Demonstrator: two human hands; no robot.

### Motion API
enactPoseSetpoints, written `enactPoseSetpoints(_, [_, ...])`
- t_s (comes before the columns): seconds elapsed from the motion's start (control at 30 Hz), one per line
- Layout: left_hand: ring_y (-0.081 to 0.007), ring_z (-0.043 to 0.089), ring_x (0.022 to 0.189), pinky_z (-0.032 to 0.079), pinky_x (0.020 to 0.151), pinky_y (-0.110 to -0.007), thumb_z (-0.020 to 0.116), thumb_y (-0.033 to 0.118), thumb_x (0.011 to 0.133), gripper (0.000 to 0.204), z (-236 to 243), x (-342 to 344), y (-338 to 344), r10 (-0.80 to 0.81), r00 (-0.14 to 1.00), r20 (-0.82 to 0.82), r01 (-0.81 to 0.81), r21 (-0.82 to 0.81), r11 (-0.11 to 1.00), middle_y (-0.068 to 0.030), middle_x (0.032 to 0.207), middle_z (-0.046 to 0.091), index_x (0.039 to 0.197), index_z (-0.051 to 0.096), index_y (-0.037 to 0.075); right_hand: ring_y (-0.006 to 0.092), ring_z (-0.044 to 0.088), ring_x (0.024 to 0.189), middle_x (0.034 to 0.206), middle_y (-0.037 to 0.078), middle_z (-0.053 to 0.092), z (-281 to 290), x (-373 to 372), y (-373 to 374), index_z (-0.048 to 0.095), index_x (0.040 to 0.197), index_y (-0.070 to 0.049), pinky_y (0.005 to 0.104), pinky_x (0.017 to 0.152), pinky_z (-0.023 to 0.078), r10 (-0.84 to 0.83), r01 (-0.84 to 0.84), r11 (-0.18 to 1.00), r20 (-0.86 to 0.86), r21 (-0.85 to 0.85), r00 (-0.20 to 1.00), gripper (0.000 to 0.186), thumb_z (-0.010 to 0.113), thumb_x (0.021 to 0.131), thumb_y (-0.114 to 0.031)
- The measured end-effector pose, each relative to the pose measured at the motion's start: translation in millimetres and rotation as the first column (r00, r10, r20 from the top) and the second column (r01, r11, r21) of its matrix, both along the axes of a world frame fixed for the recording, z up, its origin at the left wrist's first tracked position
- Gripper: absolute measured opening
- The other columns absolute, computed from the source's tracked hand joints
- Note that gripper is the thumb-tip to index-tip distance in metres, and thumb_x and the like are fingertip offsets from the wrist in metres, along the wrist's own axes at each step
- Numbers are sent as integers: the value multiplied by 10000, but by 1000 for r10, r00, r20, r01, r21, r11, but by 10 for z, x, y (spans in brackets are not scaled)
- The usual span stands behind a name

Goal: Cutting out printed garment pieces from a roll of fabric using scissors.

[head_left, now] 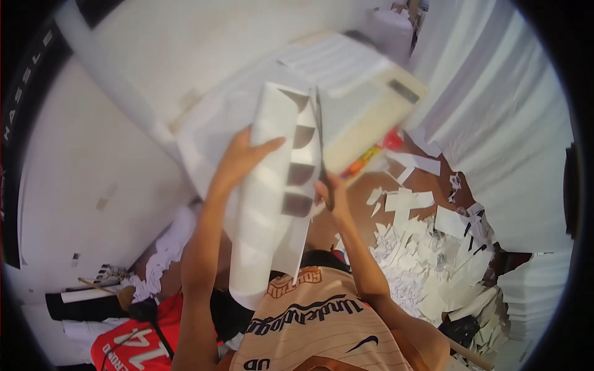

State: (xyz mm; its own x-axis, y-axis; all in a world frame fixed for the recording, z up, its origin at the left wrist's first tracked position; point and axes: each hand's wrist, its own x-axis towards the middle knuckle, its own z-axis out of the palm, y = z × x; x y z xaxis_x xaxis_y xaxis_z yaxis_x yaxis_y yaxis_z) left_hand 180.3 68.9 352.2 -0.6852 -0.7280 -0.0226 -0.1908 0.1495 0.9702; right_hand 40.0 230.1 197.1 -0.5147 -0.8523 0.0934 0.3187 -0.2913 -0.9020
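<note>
A long white sheet (261, 191) is curled lengthwise into a loose tube, its far end leaning slightly right. 4 dark grey-brown patches (297, 204) (printed or cut through, it is hard to tell) line its right side. Dark scissors (321, 145), seen nearly edge-on, lie along the right edge, blades pointing away from the wearer.

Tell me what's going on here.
The person's left hand holds a loosely rolled white sheet with dark patches near one edge. The right hand holds scissors, their blades along the sheet's right side; whether they are cutting this instant is unclear. White scraps lie heaped on the brown floor, to the right.
</note>
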Motion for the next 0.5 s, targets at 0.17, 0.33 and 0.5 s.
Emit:
enactPoseSetpoints(0.17, [-207, 708, 1010, 578, 850, -340, 834, 272, 869, 584, 147, -178, -417, -56, 998, 40, 56, 15, 998, -134, 1179, 716, 1320, 621, -33, 35, 450, 440, 579, -54, 505, 159, -233, -353, 611, 784, -61, 205, 404, 347, 7, -10, 997, 37, 78, 999, 310, 850, 880, -233])
enactPoseSetpoints(0.33, [-190, 711, 991, 582, 828, -333, 815, 257, 890, 531, -12, -536, -691, -60, 996, 63, 62, -37, 997, -130, 1150, 722, 1302, 636, -26, 30, 434, 433, 547, -60, 481, 116, -377, -516, 617, 764, -63, 207, 398, 337, -127, 123, 987, 35, 108, 991, 311, 862, 868, -224])
enactPoseSetpoints(0.5, [-194, 705, 1018, 570, 869, -336, 817, 264, 888, 534, -54, -1035, -746, -257, 961, 104, 253, 49, 966, -132, 1158, 723, 1299, 640, -28, 46, 451, 429, 555, -50, 497, -110, -473, -389, 609, 745, -67, 220, 402, 331, -299, 285, 947, 79, 147, 951, 341, 859, 872, -261])
